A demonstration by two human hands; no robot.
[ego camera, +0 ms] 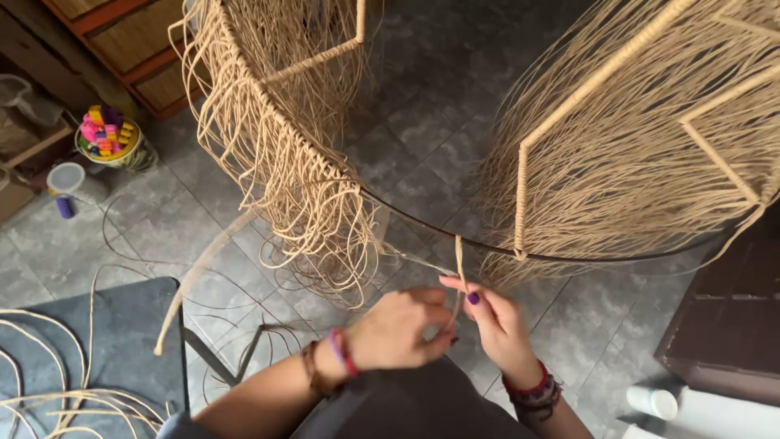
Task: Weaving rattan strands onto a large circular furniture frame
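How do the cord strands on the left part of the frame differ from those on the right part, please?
The left strands hang in loose loops and curls, while the right strands fan out fairly straight. The left strands are thicker and sparser; the right strands look finer and denser. Both are tan cord hung on one dark metal hoop, where the left hand and right hand pinch a single strand.

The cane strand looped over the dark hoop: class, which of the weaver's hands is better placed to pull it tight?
Probably the right hand: its fingertips pinch the strand just under the hoop. The left hand sits lower, fist closed.
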